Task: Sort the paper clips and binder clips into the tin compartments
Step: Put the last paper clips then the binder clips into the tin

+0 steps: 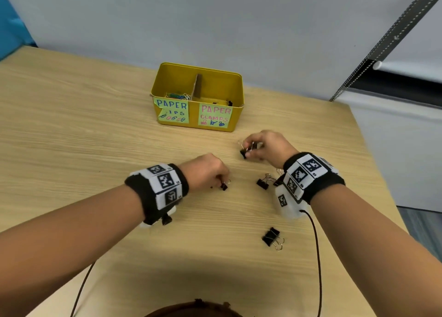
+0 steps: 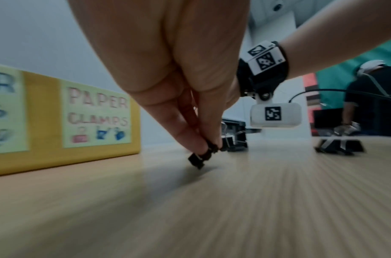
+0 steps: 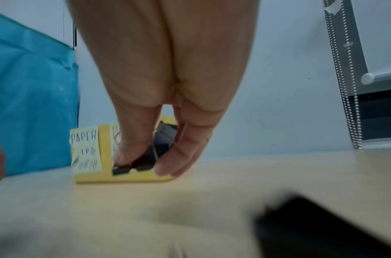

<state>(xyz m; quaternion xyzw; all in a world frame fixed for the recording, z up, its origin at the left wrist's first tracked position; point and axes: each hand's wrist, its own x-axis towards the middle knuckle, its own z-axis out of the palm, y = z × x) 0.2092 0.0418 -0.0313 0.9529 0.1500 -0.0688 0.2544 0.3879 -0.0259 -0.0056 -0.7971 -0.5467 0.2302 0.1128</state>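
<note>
1. The yellow metal tin (image 1: 198, 125) sits near the far edge of the light wooden bench (image 1: 71, 130). A brown card wall splits it into two parts.
2. The left part has a green note that says PAPER. It holds a small heap of coloured wire paper clips (image 1: 177, 96).
3. The right part has a note that says PAPER CLAMPS. A few small black binder clips (image 1: 227, 102) lie in it, so some sorting looks done.
4. More clips are not yet in the tin. One black binder clip with silver handles (image 1: 263, 183) lies on the bench just beside the right wrist. A bigger black binder clip (image 1: 272, 237) lies nearer the close edge of the bench.
5. I see no loose paper clips on the bench. It looks like only binder clips are left.
6. The left hand (image 1: 207, 172) points down, fingers together. Its fingertips (image 2: 193, 143) pinch a tiny black binder clip (image 2: 197, 161) right at the bench top.
7. The right hand (image 1: 265, 146) is in front of the tin, near its right corner. Its fingers curl down and squeeze a bunch of black binder clips (image 3: 145, 162). How many, I cannot tell.
8. Both wrists wear black bands with black-and-white square marks (image 1: 165, 181).
</note>
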